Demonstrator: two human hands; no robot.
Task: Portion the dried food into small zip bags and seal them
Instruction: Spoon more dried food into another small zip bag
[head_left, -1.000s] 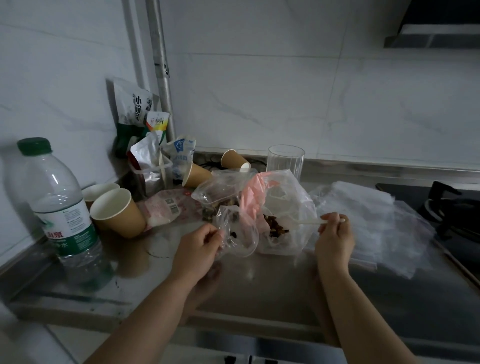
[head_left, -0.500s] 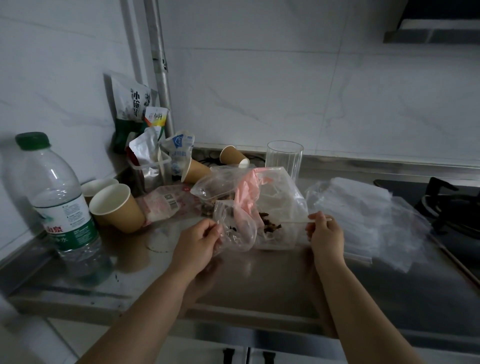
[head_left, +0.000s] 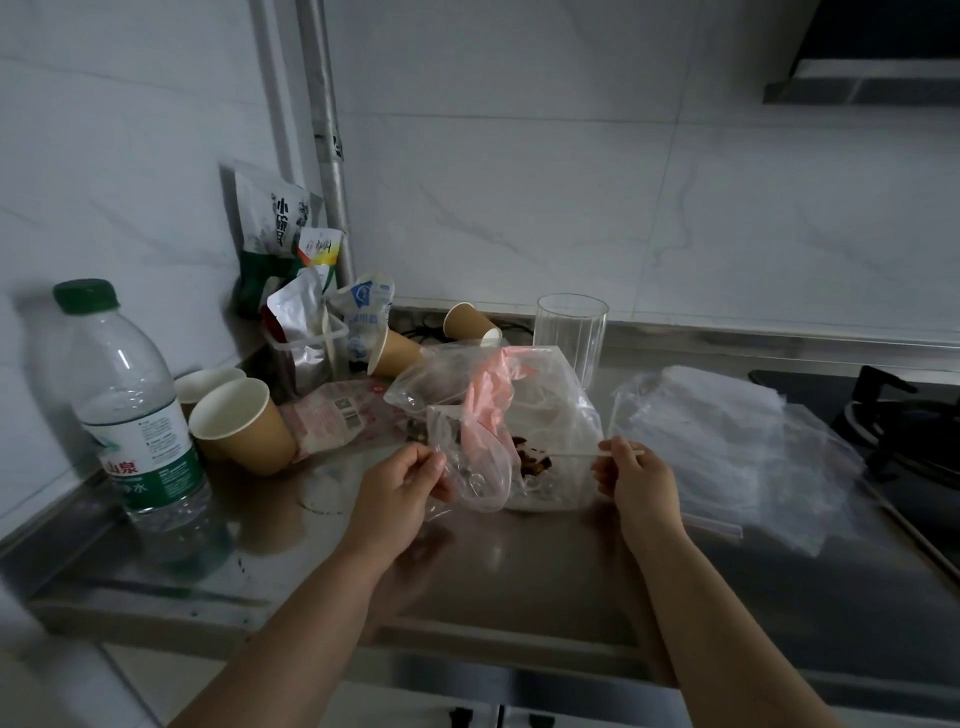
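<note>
Bags and food lay between my two hands, and the coming transfer turned on that line. At the left, my left hand pinched the near-left edge of a small zip bag between thumb and curled fingers, holding it raised off the steel counter with its mouth up and toward the right. Just right of it, touching or overlapping it, sat the larger clear bag with a pink sheet inside; the dried food lay as a dark clump low in that bag. Farther right, my right hand pinched a thin pale stick, probably a spoon handle. Its long axis ran nearly level, left to right, with the far tip at the food.

I judged the food nearer the stick's tip than the left hand; the small bag's mouth lay just left of the clump, so a short leftward carry was required. I could not tell whether the tip was loaded. Spare zip bags lay stacked at the far right.
</note>
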